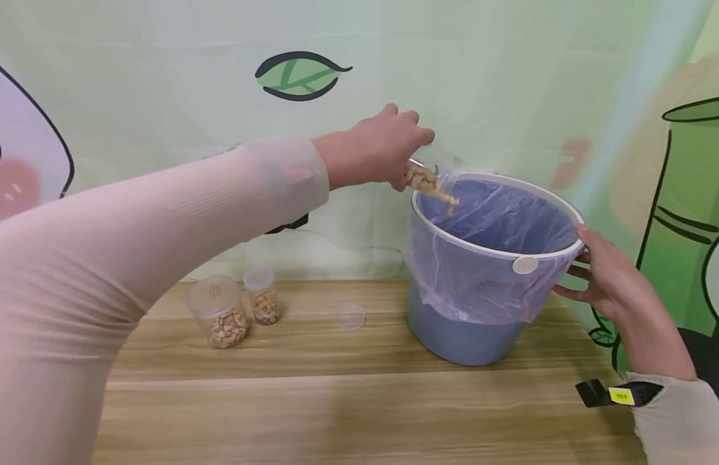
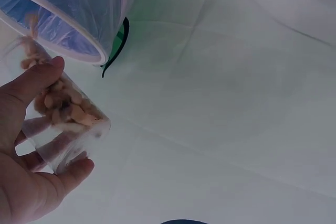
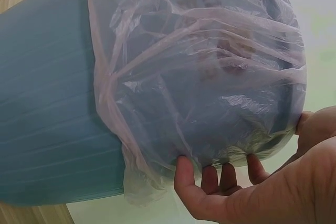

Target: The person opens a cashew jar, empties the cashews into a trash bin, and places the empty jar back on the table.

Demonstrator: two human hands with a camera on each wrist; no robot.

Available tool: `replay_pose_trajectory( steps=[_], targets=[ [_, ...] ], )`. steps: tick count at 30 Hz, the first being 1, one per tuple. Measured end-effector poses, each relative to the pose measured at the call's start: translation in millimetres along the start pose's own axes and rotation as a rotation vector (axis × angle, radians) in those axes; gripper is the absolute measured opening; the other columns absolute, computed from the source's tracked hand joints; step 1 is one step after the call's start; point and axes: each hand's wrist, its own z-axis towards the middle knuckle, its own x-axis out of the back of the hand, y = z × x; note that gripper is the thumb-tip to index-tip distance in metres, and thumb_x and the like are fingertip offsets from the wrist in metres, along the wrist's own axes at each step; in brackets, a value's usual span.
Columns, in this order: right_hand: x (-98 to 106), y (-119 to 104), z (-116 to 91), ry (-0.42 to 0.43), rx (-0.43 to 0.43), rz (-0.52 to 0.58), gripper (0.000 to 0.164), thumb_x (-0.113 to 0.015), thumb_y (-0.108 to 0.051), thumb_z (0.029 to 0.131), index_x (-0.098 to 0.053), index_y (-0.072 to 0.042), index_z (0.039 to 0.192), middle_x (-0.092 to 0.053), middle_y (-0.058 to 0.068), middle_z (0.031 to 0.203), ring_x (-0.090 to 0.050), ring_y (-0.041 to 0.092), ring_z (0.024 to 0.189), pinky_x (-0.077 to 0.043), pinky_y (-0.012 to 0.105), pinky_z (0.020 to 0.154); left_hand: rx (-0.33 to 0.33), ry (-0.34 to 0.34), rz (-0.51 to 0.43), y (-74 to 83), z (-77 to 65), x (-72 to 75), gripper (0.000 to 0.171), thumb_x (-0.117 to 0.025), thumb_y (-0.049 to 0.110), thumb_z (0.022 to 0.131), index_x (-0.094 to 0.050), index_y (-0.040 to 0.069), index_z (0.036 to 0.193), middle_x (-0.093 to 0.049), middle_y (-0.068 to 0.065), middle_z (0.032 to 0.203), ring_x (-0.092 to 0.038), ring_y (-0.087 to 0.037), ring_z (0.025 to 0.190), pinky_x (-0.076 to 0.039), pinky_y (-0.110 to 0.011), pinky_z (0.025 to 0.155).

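My left hand (image 1: 388,145) grips a clear jar (image 2: 79,148) of tan nuts (image 2: 65,103). The jar is tilted, its mouth over the near-left rim of a blue trash bin (image 1: 460,342), and nuts are spilling from it at the rim. A thin pinkish plastic bag (image 1: 481,284) lines the bin and folds down over its outside. On the bin's right side my right hand (image 1: 612,278) holds the white rim, thumb at the top and fingers against the bagged outer wall. The bin tilts toward the left. In the right wrist view those fingertips (image 3: 184,169) touch the bag.
A wide clear jar of nuts (image 1: 216,307) and a narrower lidded one (image 1: 263,297) stand side by side on the wooden table (image 1: 266,413). A round clear lid (image 1: 350,317) lies between them and the bin. Behind hangs a green printed cloth (image 1: 179,84).
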Motion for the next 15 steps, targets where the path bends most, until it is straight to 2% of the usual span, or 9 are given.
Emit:
replay_pose_trajectory(
  steps=[6,15],
  targets=[
    [-1.9,0.7,2.1,0.002,-0.010,-0.013,0.041,-0.049,-0.059,0.101,-0.056,-0.024,0.120,-0.047,0.002,0.113,-0.056,0.018,0.102,-0.059,0.041,0.077,0.012,-0.021,-0.009,0.3,0.3,-7.0,0.076,-0.081,0.030,0.086,-0.045,0.013,0.151,-0.048,-0.015,0.142,-0.044,-0.039,0.124,-0.053,-0.044,0.092],
    [-4.4,0.4,4.6,0.008,-0.012,-0.008,0.044,-0.048,-0.059,0.101,-0.051,-0.023,0.125,-0.044,0.004,0.115,-0.053,0.018,0.103,-0.059,0.042,0.077,-0.007,0.031,0.015,-0.7,2.1,-4.0,0.073,-0.080,0.032,0.086,-0.047,0.011,0.148,-0.051,-0.016,0.139,-0.046,-0.040,0.121,-0.051,-0.044,0.093]
  ],
)
